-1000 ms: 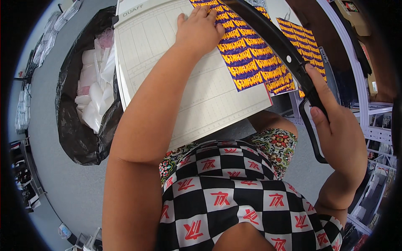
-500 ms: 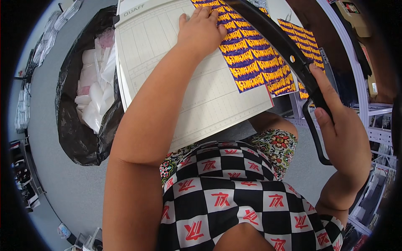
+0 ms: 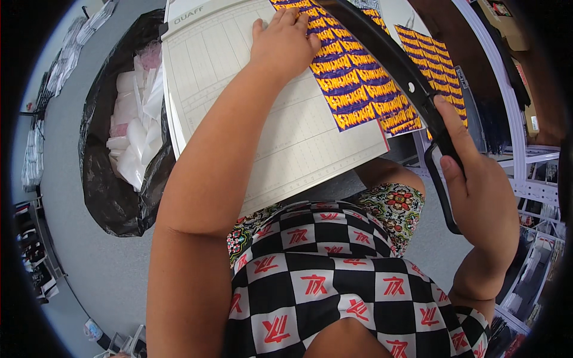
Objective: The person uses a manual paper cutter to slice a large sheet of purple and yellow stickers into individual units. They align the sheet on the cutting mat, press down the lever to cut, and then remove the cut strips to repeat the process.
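A white paper cutter [image 3: 221, 77] with printed grid lines lies before me. Across its right edge rests a sheet of purple and yellow printed stickers [image 3: 346, 89]. My left hand [image 3: 283, 45] is flat with fingers spread, pressing on the sheet's left edge near the top. On the right, my right hand [image 3: 480, 191] is wrapped round the handle of the cutter's black blade arm [image 3: 412, 83]. The raised arm runs diagonally above the sheet and hides part of it.
An open black bin bag [image 3: 98, 179] holding white and pink scraps [image 3: 137, 131] stands left of the cutter. More printed sticker sheets [image 3: 433, 65] lie beyond the blade arm. Shelving with a pale metal frame [image 3: 507, 113] rises at the right, with cardboard boxes [image 3: 501, 24].
My right hand has brought the blade arm's handle slightly to the left and in. The left hand and the sheet have barely shifted.
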A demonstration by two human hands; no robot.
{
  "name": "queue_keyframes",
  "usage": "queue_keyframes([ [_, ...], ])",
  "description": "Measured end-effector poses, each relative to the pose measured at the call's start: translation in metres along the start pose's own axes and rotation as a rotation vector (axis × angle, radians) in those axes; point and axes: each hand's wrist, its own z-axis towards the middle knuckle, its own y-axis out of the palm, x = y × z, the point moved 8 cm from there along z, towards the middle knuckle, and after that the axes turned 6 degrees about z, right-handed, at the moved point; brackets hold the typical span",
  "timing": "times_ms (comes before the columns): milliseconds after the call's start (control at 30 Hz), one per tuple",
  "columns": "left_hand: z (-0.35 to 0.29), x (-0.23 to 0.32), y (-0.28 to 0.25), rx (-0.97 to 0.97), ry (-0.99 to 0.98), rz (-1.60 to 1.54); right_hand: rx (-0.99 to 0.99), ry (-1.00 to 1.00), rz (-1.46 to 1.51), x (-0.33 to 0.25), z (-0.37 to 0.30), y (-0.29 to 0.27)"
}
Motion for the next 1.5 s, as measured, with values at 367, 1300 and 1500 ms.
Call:
queue_keyframes([
  [367,0.002,-0.006,0.009,0.044,0.034,0.033,0.021,-0.041,0.072,0.007,-0.003,0.025],
  [1300,0.001,0.007,-0.020,-0.177,0.018,-0.088,0.066,-0.055,0.153,0.024,-0.003,0.058],
  [1500,0.000,0.006,-0.020,-0.194,-0.001,-0.083,0.126,-0.124,0.133,0.024,-0.002,0.063],
])
